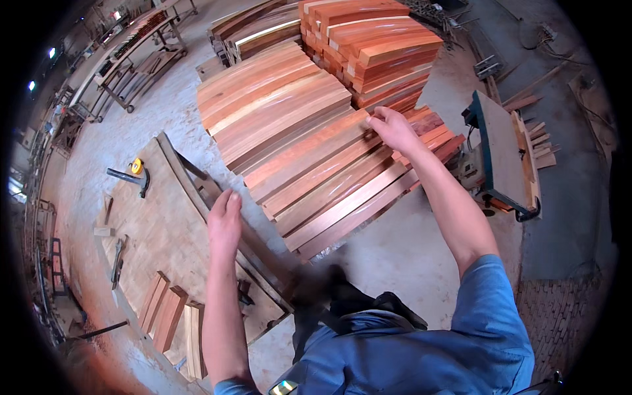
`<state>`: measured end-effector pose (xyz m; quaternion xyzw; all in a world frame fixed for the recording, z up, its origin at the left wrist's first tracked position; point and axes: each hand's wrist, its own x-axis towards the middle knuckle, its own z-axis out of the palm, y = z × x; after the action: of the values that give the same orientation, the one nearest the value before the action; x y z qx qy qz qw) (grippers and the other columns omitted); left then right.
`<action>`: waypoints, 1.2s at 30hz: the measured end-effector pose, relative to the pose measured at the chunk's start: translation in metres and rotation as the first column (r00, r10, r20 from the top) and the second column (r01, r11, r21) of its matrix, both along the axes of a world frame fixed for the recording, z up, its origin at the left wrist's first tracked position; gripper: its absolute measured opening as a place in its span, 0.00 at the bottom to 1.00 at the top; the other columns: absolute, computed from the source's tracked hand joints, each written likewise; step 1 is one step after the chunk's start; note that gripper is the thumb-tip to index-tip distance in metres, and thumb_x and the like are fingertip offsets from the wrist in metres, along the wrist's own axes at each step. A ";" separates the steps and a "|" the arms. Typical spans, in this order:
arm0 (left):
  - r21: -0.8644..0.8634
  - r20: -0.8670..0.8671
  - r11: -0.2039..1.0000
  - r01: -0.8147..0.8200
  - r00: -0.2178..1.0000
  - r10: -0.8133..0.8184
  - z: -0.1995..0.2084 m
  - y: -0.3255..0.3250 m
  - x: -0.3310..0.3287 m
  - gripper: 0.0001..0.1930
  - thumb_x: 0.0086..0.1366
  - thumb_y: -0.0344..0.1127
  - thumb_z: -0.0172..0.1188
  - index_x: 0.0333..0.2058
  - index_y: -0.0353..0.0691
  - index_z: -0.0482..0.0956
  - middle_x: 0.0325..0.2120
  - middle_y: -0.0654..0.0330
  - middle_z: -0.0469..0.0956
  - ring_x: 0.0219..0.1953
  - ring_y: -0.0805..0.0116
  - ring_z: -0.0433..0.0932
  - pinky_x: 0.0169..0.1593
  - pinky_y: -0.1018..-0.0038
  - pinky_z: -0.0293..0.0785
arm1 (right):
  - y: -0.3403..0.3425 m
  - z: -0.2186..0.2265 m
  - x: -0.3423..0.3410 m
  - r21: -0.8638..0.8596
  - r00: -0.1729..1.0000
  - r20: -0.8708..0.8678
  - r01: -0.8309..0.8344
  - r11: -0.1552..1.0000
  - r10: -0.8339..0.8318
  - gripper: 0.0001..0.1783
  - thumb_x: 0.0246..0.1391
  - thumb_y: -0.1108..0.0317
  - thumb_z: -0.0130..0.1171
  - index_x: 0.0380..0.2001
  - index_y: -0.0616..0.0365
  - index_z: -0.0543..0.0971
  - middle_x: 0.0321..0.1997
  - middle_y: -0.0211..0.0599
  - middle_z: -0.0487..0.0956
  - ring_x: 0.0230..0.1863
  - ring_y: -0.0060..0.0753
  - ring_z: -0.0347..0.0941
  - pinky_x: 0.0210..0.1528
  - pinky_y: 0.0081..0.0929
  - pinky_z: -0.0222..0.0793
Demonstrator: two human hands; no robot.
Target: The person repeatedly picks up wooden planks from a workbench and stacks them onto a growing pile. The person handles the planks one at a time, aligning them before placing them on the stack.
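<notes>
My right hand (395, 131) is at the right end of a reddish-orange wooden board (306, 150) on top of a stack. Its fingers are curled and pinched at the board's end. My left hand (224, 224) is raised in the gap between the stack and a worktable, near the left ends of the boards. Its fingers stretch forward, and I see nothing in them. Other slightly curved boards (273, 92) lie side by side on the stack, in red, tan and pale tones.
At left stands the wooden worktable (168, 227). On it are a hammer (143, 184), a yellow tape measure (137, 166) and several wood pieces (170, 316). A taller stack of reddish blocks (378, 46) rises behind. To the right is a machine with a tilted panel (497, 151).
</notes>
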<state>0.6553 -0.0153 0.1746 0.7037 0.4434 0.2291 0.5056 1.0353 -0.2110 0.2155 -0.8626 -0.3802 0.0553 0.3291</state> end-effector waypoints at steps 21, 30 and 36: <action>0.076 -0.120 0.976 -0.202 0.970 0.210 0.022 -0.093 0.008 0.17 0.68 0.38 0.61 0.48 0.31 0.82 0.38 0.50 0.85 0.42 0.67 0.81 0.49 0.70 0.74 | -0.035 0.002 -0.010 0.081 0.984 -0.170 -0.041 0.996 0.054 0.18 0.60 0.60 0.58 0.41 0.68 0.80 0.42 0.56 0.81 0.47 0.53 0.78 0.53 0.40 0.71; -0.016 -0.035 0.963 -0.271 0.962 0.270 0.004 -0.101 0.026 0.18 0.69 0.40 0.59 0.50 0.32 0.81 0.42 0.47 0.84 0.44 0.62 0.82 0.51 0.70 0.74 | -0.034 -0.038 0.003 0.078 0.964 -0.262 -0.018 0.997 0.038 0.21 0.59 0.61 0.58 0.47 0.69 0.78 0.47 0.59 0.81 0.52 0.55 0.77 0.56 0.40 0.70; 0.061 0.044 0.958 -0.280 0.960 0.277 -0.020 -0.100 0.033 0.17 0.71 0.38 0.56 0.51 0.30 0.81 0.41 0.50 0.85 0.44 0.64 0.81 0.52 0.70 0.74 | -0.036 -0.033 0.004 0.065 0.977 -0.210 -0.013 0.998 0.027 0.21 0.59 0.61 0.58 0.47 0.69 0.80 0.43 0.59 0.83 0.48 0.54 0.80 0.53 0.40 0.72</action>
<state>0.6886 -0.1154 0.1548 0.6467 0.5213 0.3248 0.4522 1.0389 -0.2471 0.1826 -0.8371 -0.3534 0.1375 0.3942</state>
